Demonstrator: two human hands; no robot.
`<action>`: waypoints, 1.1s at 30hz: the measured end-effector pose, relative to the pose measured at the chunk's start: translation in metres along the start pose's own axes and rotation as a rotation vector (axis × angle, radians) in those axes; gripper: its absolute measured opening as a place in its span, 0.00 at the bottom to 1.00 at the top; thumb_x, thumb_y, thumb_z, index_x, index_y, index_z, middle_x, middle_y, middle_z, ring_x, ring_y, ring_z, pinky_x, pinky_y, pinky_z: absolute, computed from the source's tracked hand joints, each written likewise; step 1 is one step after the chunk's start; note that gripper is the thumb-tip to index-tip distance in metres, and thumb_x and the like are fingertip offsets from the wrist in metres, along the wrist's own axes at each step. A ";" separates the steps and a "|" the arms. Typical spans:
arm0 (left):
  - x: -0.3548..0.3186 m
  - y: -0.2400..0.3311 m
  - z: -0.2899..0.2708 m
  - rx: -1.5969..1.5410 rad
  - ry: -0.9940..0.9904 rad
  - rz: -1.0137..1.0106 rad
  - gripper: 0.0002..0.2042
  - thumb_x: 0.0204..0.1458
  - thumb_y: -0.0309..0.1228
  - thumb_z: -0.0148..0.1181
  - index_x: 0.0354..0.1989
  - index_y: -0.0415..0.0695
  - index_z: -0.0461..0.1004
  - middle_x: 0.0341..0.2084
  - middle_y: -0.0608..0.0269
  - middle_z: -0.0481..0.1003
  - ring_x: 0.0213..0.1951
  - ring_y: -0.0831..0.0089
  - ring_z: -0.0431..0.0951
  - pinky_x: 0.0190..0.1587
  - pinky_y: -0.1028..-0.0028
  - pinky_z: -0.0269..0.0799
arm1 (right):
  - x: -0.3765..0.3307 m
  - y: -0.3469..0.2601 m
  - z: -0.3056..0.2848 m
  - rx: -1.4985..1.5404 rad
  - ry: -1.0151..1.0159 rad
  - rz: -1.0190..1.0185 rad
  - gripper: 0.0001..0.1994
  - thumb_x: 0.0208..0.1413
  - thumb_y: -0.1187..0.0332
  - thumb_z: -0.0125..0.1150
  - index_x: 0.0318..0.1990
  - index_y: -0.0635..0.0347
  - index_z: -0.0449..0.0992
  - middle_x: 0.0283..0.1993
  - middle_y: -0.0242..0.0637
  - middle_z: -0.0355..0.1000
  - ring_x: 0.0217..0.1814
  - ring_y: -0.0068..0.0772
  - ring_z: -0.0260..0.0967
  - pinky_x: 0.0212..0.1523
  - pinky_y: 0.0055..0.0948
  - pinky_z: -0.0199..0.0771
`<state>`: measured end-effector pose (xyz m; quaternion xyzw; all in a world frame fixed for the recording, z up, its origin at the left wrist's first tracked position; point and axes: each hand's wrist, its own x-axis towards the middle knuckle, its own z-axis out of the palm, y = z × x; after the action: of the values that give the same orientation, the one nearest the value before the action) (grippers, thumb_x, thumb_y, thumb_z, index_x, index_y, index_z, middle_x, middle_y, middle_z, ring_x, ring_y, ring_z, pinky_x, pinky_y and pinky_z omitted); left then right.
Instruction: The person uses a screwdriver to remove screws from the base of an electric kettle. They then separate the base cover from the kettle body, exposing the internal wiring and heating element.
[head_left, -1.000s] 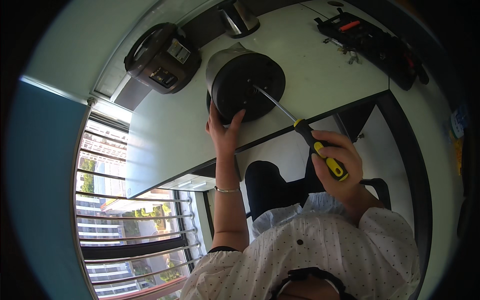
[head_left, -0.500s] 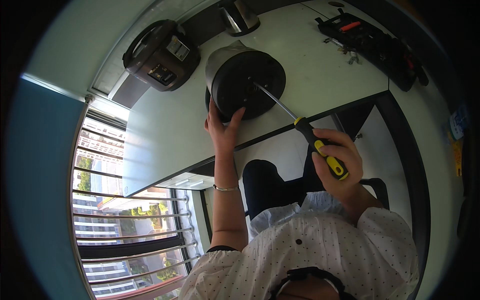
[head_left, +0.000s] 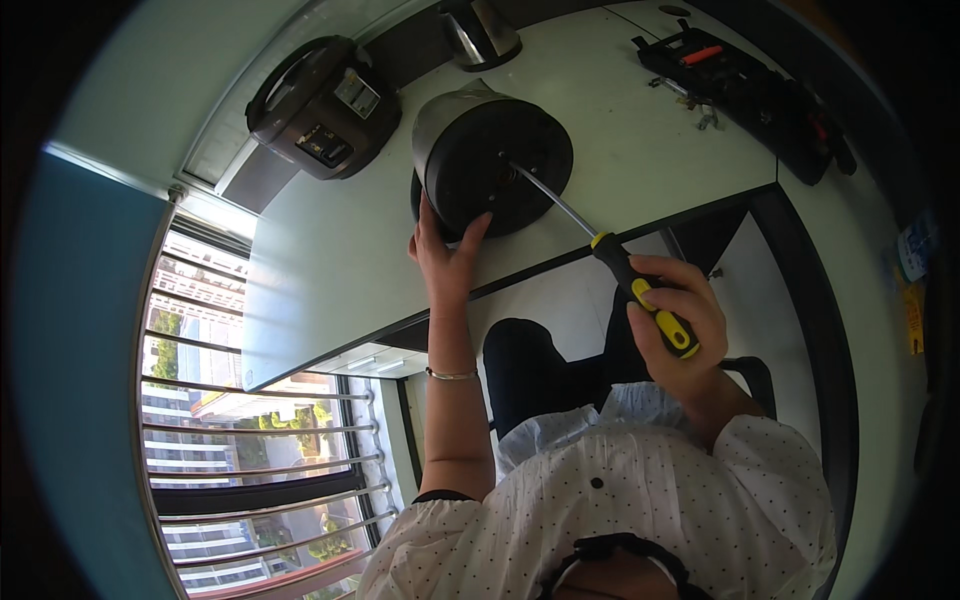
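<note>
A silver electric kettle (head_left: 427, 125) lies on its side on the table, its round black base (head_left: 470, 175) turned toward me. My left hand (head_left: 446, 258) grips the kettle at the lower left, the thumb on the base and the fingers partly hidden behind its edge. In my right hand (head_left: 690, 315) is a screwdriver (head_left: 613, 256) with a black and yellow handle. Its long metal shaft slants up to the left, and the tip meets the base a little above the round socket at the middle. A small spot, perhaps a screw hole, shows lower on the base.
A dark rice cooker (head_left: 330, 115) stands left of the kettle, and another kettle (head_left: 478, 35) stands behind. At the far right lies an open black tool case (head_left: 755, 100) with small metal parts beside it. The pale table (head_left: 640, 150) ends in a dark front edge. A barred window (head_left: 260, 430) is at left.
The screwdriver's tip has shifted slightly up and left on the kettle's base, away from the central socket. My left hand keeps the same grip.
</note>
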<state>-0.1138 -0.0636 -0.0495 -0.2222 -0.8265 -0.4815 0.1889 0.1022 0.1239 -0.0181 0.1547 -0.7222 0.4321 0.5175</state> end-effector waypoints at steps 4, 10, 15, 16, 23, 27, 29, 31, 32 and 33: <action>-0.001 0.003 -0.001 -0.004 -0.002 -0.007 0.41 0.37 0.48 0.68 0.59 0.39 0.61 0.42 0.57 0.73 0.48 0.64 0.68 0.59 0.66 0.45 | 0.000 0.001 0.000 0.001 0.009 -0.020 0.16 0.42 0.81 0.64 0.40 0.64 0.67 0.46 0.52 0.69 0.33 0.30 0.73 0.33 0.22 0.74; 0.000 0.005 0.000 -0.011 0.005 0.015 0.41 0.37 0.48 0.68 0.59 0.39 0.61 0.42 0.56 0.74 0.48 0.63 0.69 0.58 0.66 0.46 | -0.001 -0.001 0.000 0.001 0.000 0.032 0.15 0.43 0.81 0.64 0.38 0.63 0.68 0.46 0.52 0.70 0.36 0.32 0.72 0.35 0.22 0.73; 0.000 0.005 0.000 -0.006 -0.001 0.014 0.40 0.37 0.47 0.68 0.59 0.39 0.61 0.42 0.57 0.74 0.47 0.63 0.69 0.58 0.66 0.47 | -0.006 -0.002 0.002 0.030 0.021 0.102 0.13 0.43 0.80 0.62 0.37 0.62 0.69 0.47 0.51 0.70 0.41 0.35 0.72 0.39 0.24 0.71; 0.000 0.005 0.000 -0.007 0.003 0.017 0.40 0.37 0.47 0.68 0.58 0.39 0.61 0.42 0.57 0.74 0.47 0.64 0.69 0.58 0.66 0.47 | -0.005 -0.001 0.002 0.022 0.019 0.066 0.13 0.43 0.80 0.63 0.38 0.63 0.69 0.47 0.51 0.70 0.38 0.33 0.72 0.37 0.23 0.72; -0.001 0.002 0.000 0.008 0.021 0.023 0.40 0.37 0.47 0.68 0.58 0.40 0.62 0.39 0.58 0.74 0.46 0.64 0.70 0.58 0.66 0.47 | -0.001 0.000 0.001 0.000 0.004 0.006 0.15 0.42 0.81 0.64 0.39 0.64 0.68 0.46 0.52 0.70 0.32 0.28 0.72 0.32 0.20 0.73; -0.001 0.002 0.001 -0.001 0.020 0.018 0.40 0.36 0.47 0.68 0.58 0.40 0.62 0.39 0.58 0.74 0.46 0.64 0.69 0.58 0.66 0.47 | -0.006 -0.002 0.002 0.035 0.024 0.100 0.13 0.42 0.82 0.62 0.37 0.62 0.69 0.48 0.51 0.70 0.40 0.33 0.72 0.39 0.23 0.71; -0.001 0.001 0.001 -0.009 0.028 0.026 0.40 0.36 0.47 0.68 0.58 0.40 0.62 0.38 0.58 0.74 0.45 0.64 0.69 0.58 0.66 0.47 | -0.006 -0.003 0.002 0.040 0.026 0.102 0.13 0.42 0.82 0.62 0.37 0.62 0.69 0.48 0.51 0.70 0.40 0.34 0.72 0.39 0.23 0.71; 0.000 0.002 0.001 -0.006 0.025 0.022 0.40 0.36 0.47 0.68 0.59 0.40 0.62 0.37 0.59 0.74 0.45 0.64 0.69 0.58 0.66 0.47 | -0.005 -0.003 0.002 0.040 0.029 0.103 0.13 0.42 0.81 0.62 0.37 0.62 0.69 0.48 0.51 0.70 0.40 0.34 0.72 0.39 0.23 0.71; 0.000 0.002 0.001 0.001 0.020 0.014 0.40 0.36 0.47 0.68 0.59 0.41 0.62 0.37 0.59 0.74 0.44 0.64 0.69 0.58 0.66 0.47 | -0.005 -0.003 0.002 0.038 0.030 0.103 0.13 0.42 0.81 0.62 0.37 0.62 0.69 0.48 0.51 0.70 0.40 0.34 0.72 0.39 0.23 0.71; 0.000 0.003 0.001 0.010 0.015 0.005 0.40 0.36 0.47 0.68 0.59 0.41 0.61 0.37 0.59 0.74 0.44 0.64 0.69 0.58 0.66 0.47 | -0.005 -0.003 0.002 0.038 0.030 0.102 0.13 0.42 0.81 0.62 0.37 0.62 0.69 0.48 0.51 0.70 0.40 0.34 0.72 0.39 0.23 0.71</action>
<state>-0.1123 -0.0620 -0.0481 -0.2197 -0.8268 -0.4787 0.1973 0.1049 0.1196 -0.0218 0.1210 -0.7129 0.4740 0.5024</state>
